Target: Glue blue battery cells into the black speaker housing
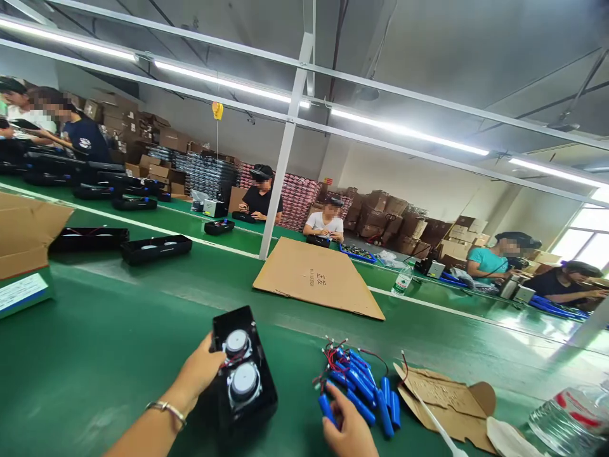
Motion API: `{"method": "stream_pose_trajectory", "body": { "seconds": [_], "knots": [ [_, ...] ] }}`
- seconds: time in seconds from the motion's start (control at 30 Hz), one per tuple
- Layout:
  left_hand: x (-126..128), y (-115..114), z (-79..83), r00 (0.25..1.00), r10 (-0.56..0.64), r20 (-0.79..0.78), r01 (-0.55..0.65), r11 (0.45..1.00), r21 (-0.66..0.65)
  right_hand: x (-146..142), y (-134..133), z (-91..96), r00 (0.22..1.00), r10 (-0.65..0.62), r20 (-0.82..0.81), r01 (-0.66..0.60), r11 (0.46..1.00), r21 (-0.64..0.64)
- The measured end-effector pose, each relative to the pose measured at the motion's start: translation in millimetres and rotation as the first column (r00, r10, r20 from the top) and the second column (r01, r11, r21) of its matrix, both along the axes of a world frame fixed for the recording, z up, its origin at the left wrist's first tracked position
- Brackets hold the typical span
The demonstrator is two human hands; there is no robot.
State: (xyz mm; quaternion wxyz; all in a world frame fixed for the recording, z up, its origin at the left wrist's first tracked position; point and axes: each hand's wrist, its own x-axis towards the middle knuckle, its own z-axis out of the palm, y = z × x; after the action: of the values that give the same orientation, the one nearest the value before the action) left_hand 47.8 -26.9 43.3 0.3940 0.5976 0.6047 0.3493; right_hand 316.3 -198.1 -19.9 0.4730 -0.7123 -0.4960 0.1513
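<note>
The box [242, 381], black w/ two round drivers facing up, lies on the green surface [118, 355] close to me, just left of centre; my left hand [202, 371] has it, grip clamped on its left side, thumb up by the far driver. Just right of it is a heap of blue cells [364, 381] w/ red and black leads; my right hand [349, 431] is at the heap's near-left corner, fingertips on one cell [326, 406]; grip part closed, but I can't tell if it's pinched or only touched. I'd judge this the cell-picking step, box steadied; a lift would call for a firm pinch, leads kept out of the tangle. Beyond: torn card [442, 400] to the right; a cardboard sheet [316, 276] further off; other people working at the back.
</note>
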Motion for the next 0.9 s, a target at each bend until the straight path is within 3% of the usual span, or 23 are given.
{"method": "stream_pose_trajectory", "body": {
  "seconds": [0.1, 0.2, 0.4, 0.5, 0.57, 0.63, 0.73, 0.9],
  "knots": [
    [22, -22, 5.4, 0.978, -0.19, 0.083, 0.198, 0.976, -0.095, 4, -7, 38.9, 0.979, 0.069, -0.193, -0.067, 0.998, 0.018],
    [43, -39, 3.0, 0.941, -0.3, 0.155, 0.322, 0.937, -0.139, 3, -6, 63.9, 0.94, 0.078, -0.333, -0.075, 0.997, 0.022],
    [48, -51, -16.9, 0.868, -0.407, 0.284, 0.443, 0.893, -0.073, -19, 13, 76.7, 0.9, 0.026, -0.435, 0.06, 0.981, 0.183],
    [43, -53, -28.3, 0.856, -0.423, 0.296, 0.448, 0.894, -0.019, -31, 26, 82.7, 0.885, 0.133, -0.447, -0.055, 0.981, 0.184],
    [41, -54, -33.0, 0.851, -0.443, 0.282, 0.458, 0.889, 0.016, -37, 39, 84.5, 0.893, 0.221, -0.392, -0.167, 0.972, 0.166],
    [40, -54, -35.2, 0.847, -0.461, 0.265, 0.469, 0.882, 0.034, -42, 54, 84.2, 0.932, 0.234, -0.277, -0.204, 0.97, 0.135],
    [40, -54, -36.8, 0.843, -0.469, 0.265, 0.475, 0.879, 0.042, -47, 75, 83.2, 0.977, 0.18, -0.115, -0.168, 0.98, 0.104],
    [40, -51, -44.3, 0.819, -0.491, 0.295, 0.5, 0.865, 0.052, -53, 97, 85.1, 0.989, 0.125, 0.079, -0.131, 0.989, 0.073]
  ]
}}
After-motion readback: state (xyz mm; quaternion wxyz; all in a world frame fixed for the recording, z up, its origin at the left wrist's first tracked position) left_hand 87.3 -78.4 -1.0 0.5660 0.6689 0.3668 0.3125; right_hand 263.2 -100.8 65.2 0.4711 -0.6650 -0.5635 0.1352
